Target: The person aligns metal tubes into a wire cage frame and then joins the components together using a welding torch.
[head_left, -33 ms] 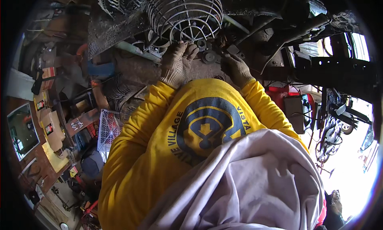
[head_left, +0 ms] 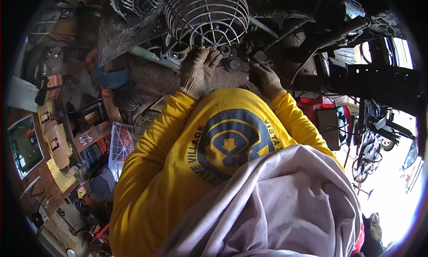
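Observation:
My left hand [head_left: 198,74], in a knitted work glove, is closed, its bent fingers at the near edge of a round cage of metal rods [head_left: 207,16]. Whether it grips a rod of the cage cannot be made out. My right hand [head_left: 266,80], also gloved, has its fingers curled in shadow; what they hold, if anything, is hidden. Just beyond it sits a small dark metal block [head_left: 261,58]. Between the hands, a dark round metal disc [head_left: 233,64] rests on the brown work surface [head_left: 156,81], with a smaller metal ring [head_left: 225,50] behind it.
A pale metal pipe [head_left: 151,57] crosses the surface on the left, near a blue clamp-like tool [head_left: 112,76]. Bent metal rods [head_left: 131,3] lie at the far left. A long bar [head_left: 330,34] slants across the far right. A white plastic crate [head_left: 121,145] stands left of me.
My right hand has drawn back slightly toward me, away from the small metal block. My left hand and the rod cage stay where they were.

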Motion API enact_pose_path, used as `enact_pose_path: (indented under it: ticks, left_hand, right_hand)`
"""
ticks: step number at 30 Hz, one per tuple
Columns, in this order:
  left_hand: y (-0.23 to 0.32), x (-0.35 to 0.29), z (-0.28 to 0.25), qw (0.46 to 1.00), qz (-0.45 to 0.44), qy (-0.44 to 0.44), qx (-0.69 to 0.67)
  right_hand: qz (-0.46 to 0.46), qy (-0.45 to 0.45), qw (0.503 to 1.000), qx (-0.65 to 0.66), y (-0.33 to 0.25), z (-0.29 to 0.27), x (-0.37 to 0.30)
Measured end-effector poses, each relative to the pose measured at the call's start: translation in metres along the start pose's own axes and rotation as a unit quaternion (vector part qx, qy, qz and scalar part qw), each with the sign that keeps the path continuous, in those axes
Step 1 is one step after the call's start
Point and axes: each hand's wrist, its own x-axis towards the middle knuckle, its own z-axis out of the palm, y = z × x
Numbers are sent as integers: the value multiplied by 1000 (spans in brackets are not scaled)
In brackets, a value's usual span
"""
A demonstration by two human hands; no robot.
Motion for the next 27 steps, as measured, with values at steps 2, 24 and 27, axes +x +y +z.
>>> enact_pose_path:
  ticks: [2,24,27]
  left_hand:
    - [1,-2,1,1000,5,6,0]
    - [-3,7,-15,993,-2,-114,25]
    - [-1,12,-11,979,-33,-198,-33]
  right_hand:
    - [4,45,995,-86,4,-13,-16]
    - [-473,375,711,-361,-145,-60,-39]
    - [-430,428,719,-340,-144,-36,-36]
